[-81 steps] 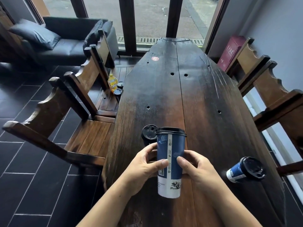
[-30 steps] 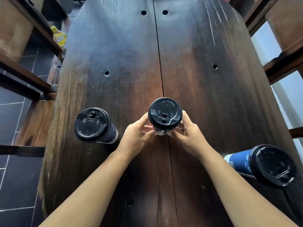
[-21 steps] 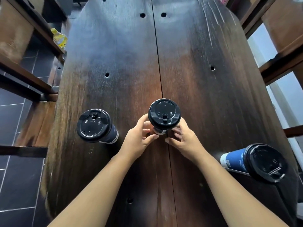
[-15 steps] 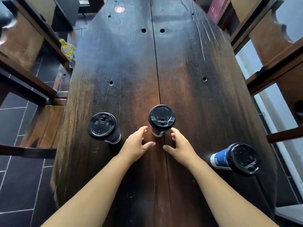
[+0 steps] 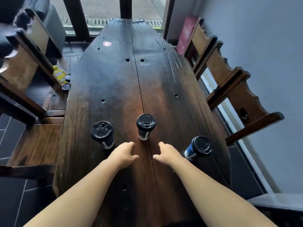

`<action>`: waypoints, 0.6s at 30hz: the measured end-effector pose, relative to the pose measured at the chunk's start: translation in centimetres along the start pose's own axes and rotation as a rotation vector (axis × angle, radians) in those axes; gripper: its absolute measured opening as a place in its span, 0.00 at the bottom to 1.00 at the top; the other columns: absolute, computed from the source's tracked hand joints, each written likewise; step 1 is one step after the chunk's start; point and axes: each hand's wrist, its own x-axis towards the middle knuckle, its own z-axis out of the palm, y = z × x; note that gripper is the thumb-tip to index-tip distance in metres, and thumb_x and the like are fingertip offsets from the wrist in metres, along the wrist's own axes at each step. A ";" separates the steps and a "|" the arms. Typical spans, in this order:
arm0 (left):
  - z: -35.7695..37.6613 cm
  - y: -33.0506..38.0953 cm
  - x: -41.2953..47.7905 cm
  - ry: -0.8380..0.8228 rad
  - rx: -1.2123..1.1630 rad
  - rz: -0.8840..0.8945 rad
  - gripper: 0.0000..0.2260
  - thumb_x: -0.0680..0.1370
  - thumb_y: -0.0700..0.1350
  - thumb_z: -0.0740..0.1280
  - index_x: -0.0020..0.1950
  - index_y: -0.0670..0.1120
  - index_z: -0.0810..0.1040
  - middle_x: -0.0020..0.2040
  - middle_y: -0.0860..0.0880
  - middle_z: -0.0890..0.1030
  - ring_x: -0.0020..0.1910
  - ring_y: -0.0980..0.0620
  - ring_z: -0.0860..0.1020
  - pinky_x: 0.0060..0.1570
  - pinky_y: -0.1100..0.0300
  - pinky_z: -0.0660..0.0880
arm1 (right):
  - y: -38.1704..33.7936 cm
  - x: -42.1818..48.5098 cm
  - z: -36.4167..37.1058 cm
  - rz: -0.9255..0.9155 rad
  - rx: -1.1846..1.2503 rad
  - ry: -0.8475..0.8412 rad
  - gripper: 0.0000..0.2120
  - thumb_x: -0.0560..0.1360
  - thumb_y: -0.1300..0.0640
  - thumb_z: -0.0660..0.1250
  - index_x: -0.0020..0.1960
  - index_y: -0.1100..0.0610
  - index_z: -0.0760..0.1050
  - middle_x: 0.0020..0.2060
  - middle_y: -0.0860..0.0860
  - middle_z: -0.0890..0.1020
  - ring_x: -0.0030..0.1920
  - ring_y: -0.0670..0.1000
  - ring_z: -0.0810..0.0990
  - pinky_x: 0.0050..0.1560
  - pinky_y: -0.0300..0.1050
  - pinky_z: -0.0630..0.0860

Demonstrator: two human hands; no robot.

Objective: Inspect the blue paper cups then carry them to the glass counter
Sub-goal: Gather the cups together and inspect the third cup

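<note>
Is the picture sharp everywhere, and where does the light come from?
Head view: the chair at far left is smeared by motion blur, while the middle cup is fairly sharp; daylight enters through the window at the far end, leaving a pale sheen on the table; the wide lens bends the edges outward.

We count three blue paper cups, each with a black lid, all standing upright on one wooden table (image 5: 164, 82): the left cup (image 5: 102, 134) sits just beyond and outboard of the left hand (image 5: 123, 154), the middle cup (image 5: 145, 126) stands ahead of the gap between both hands, and the right cup (image 5: 198, 147) is just outboard of the right hand (image 5: 167, 153). We count two hands, both empty with fingers spread. One yellow bottle (image 5: 59, 75) lies far left of the hands.
</note>
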 end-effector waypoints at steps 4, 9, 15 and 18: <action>0.5 3.2 0.2 -0.016 0.013 0.127 0.28 0.79 0.52 0.71 0.77 0.47 0.69 0.72 0.46 0.76 0.72 0.47 0.74 0.72 0.53 0.71 | 1.2 -3.0 -1.8 -0.013 0.020 0.140 0.24 0.79 0.47 0.65 0.71 0.56 0.71 0.66 0.56 0.78 0.67 0.59 0.77 0.65 0.53 0.76; 3.1 8.3 2.5 -0.113 0.012 0.241 0.28 0.79 0.52 0.71 0.77 0.48 0.68 0.71 0.47 0.76 0.71 0.47 0.75 0.70 0.54 0.72 | 4.5 -7.0 -5.6 -0.088 0.095 0.367 0.21 0.80 0.48 0.66 0.70 0.54 0.73 0.63 0.53 0.80 0.65 0.54 0.78 0.66 0.48 0.74; 6.7 14.0 5.1 -0.184 -0.061 0.303 0.33 0.78 0.51 0.73 0.79 0.48 0.64 0.72 0.45 0.74 0.68 0.46 0.77 0.69 0.52 0.73 | 10.2 -7.3 -8.4 -0.084 0.067 0.532 0.26 0.78 0.48 0.70 0.73 0.53 0.72 0.67 0.51 0.77 0.67 0.53 0.74 0.69 0.48 0.73; 7.9 15.9 6.4 -0.184 -0.075 0.295 0.38 0.77 0.51 0.74 0.82 0.49 0.59 0.75 0.47 0.72 0.69 0.46 0.77 0.69 0.52 0.73 | 12.7 -5.6 -8.0 0.005 0.040 0.445 0.38 0.75 0.41 0.71 0.80 0.51 0.61 0.76 0.52 0.65 0.77 0.54 0.63 0.75 0.52 0.69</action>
